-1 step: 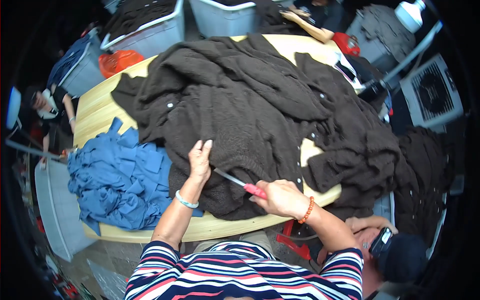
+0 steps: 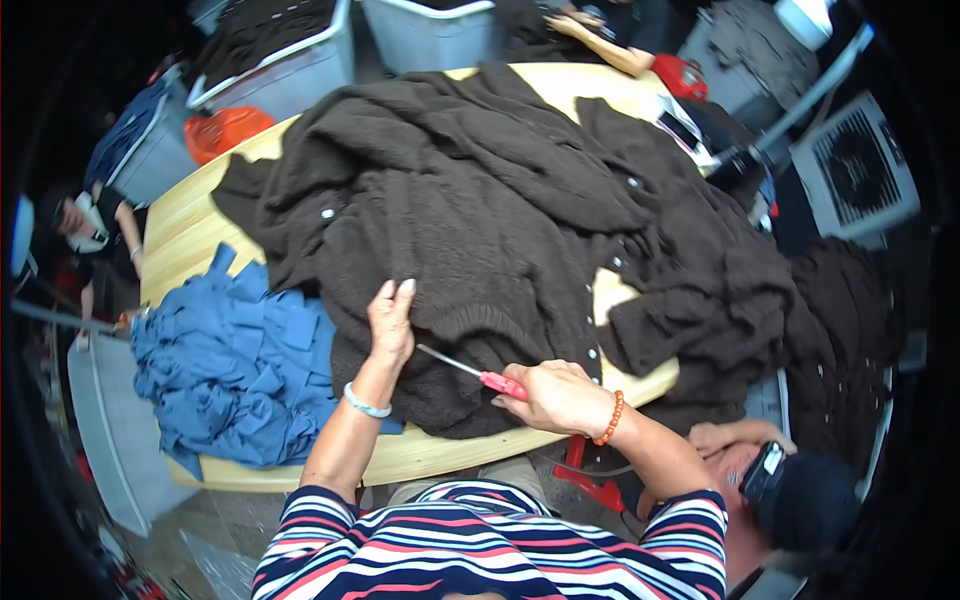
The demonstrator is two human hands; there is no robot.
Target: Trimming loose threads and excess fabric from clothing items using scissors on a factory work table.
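A dark brown fleecy garment [image 2: 430,220] with a ribbed band and pale buttons lies spread before me. My left hand [image 2: 390,325] is at its near part, left of the ribbed band; two fingertips point away from me, and the cloth seems gripped by the partly hidden fingers. My right hand [image 2: 555,395] is closed round the red handle of a slim metal-shafted tool [image 2: 500,383]. Its shaft points left toward my left hand, and its tip is close to the cloth; whether it touches cannot be told. Its exact kind is unclear.
A heap of blue cloth [image 2: 240,370] lies on the wooden table [image 2: 185,235] at left. More brown garments [image 2: 715,290] spread right. Grey bins [image 2: 430,40] stand behind, beside an orange bag [image 2: 228,130]. A person in a dark cap [image 2: 805,500] is close at my right.
The view has shifted slightly. The tool's shaft has turned a little, and the ribbed band beside my left hand shows more plainly. Both hands keep nearly the same places.
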